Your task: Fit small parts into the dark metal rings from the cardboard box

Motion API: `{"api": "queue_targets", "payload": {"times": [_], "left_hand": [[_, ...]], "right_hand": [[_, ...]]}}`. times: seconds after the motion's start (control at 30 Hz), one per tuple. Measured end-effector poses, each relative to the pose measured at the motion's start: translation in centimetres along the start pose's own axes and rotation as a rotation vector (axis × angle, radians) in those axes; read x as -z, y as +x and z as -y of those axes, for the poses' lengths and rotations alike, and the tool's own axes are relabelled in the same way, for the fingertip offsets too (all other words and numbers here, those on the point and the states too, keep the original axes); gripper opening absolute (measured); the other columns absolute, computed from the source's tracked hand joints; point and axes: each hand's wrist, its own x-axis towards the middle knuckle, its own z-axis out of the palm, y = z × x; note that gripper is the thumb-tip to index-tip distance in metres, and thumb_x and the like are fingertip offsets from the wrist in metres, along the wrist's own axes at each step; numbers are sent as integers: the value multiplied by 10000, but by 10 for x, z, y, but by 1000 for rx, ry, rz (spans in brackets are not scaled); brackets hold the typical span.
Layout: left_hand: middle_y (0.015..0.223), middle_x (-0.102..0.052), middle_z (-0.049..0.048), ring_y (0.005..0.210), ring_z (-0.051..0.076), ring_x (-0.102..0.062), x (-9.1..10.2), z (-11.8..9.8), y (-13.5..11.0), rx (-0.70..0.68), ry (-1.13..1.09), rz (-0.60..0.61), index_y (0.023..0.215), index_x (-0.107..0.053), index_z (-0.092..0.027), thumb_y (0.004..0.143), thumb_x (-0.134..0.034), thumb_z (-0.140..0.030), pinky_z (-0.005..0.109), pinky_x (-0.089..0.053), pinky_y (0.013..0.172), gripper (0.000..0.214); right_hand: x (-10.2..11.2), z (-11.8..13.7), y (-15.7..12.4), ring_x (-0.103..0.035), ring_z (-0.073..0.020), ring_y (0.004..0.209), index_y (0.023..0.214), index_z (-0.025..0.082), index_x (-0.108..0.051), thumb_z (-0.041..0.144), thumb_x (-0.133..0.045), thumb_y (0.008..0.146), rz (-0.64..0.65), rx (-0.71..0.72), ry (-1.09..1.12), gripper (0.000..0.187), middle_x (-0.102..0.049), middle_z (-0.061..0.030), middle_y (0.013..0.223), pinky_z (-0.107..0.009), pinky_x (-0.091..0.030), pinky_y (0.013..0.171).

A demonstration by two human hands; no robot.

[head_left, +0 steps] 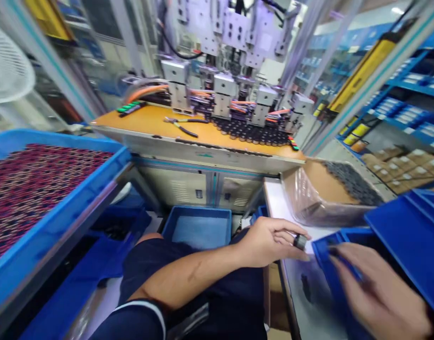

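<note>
My left hand (270,242) reaches across my lap to the right-hand table. Its thumb and fingers are closed on a small black cylinder (300,242), which has a greyish side. My right hand (376,288) is over the blue bin (326,257), smeared by motion. Its thumb and fingertips come together around something small and dark that I cannot make out. A dark elongated piece (306,288) lies on the white tabletop (309,311) between the hands.
A cardboard box (319,208) of dark parts stands behind the bins. Ahead, a machine bench (146,120) carries pliers (185,125) and rows of black round parts (252,132). A blue tray (121,158) of red-and-black parts is left; another blue tray (203,229) sits low ahead.
</note>
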Motion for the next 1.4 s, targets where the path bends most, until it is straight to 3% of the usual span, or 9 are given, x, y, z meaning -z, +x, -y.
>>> {"api": "queue_targets", "payload": {"times": [0.1, 0.3, 0.47, 0.63, 0.9, 1.1, 1.23, 1.4], "left_hand": [[923, -780, 115, 833, 196, -745, -8, 7, 2, -19, -11, 47, 1029, -748, -108, 571, -902, -317, 320, -595, 816, 526], [954, -783, 136, 844, 190, -756, -14, 22, 5, -34, -66, 45, 1017, -736, -91, 558, -914, -269, 282, -600, 810, 524], [914, -788, 105, 801, 173, -756, -16, 15, 4, -81, -22, 30, 970, -738, -99, 569, -908, -221, 273, -615, 794, 452], [830, -787, 78, 738, 164, -747, -18, 10, -1, -119, 60, -15, 915, -759, -112, 506, -931, -215, 264, -628, 745, 456], [808, -794, 75, 737, 193, -761, -20, 10, -4, -26, 56, -18, 919, -771, -117, 494, -930, -196, 305, -645, 758, 460], [790, -793, 71, 731, 196, -761, -20, 7, -6, 12, 63, -25, 918, -769, -111, 488, -936, -203, 317, -647, 763, 470], [789, -790, 78, 720, 196, -756, -22, 5, -6, 30, 58, -33, 900, -764, -105, 455, -952, -233, 331, -647, 761, 500], [815, -781, 76, 739, 177, -747, -38, 15, -8, 13, -41, -104, 876, -719, -102, 446, -959, -239, 298, -626, 748, 511]], "right_hand": [[-13, 12, -3, -696, -185, 827, 1073, 175, -628, 161, -592, 951, 24, 34, -6, 128, -694, -80, 947, -293, -623, 729], [-22, 16, -8, -696, -187, 891, 1209, 158, -588, 34, -618, 894, -56, 66, 83, 340, -686, -90, 986, -293, -623, 780], [-18, 8, -13, -665, -193, 928, 1272, 148, -585, 57, -668, 879, -67, -1, 110, 412, -636, -117, 1047, -286, -608, 767], [-18, 6, -14, -651, -194, 927, 1306, 177, -581, 51, -629, 900, -62, 18, 180, 428, -620, -109, 1046, -298, -596, 748], [-19, 7, -17, -642, -187, 904, 1342, 224, -543, 36, -616, 901, -90, 68, 146, 485, -632, -75, 1010, -335, -591, 753], [-18, 5, -18, -638, -172, 842, 1278, 194, -570, 69, -610, 919, -89, 131, 83, 382, -630, -61, 948, -309, -585, 714], [-19, 4, -20, -647, -174, 884, 1295, 187, -551, 36, -588, 916, -62, 150, 97, 410, -629, -69, 982, -314, -589, 760], [-19, 4, -23, -632, -227, 911, 1279, 62, -543, 123, -704, 876, -110, 231, -32, 438, -621, -122, 973, -368, -587, 755]]}}
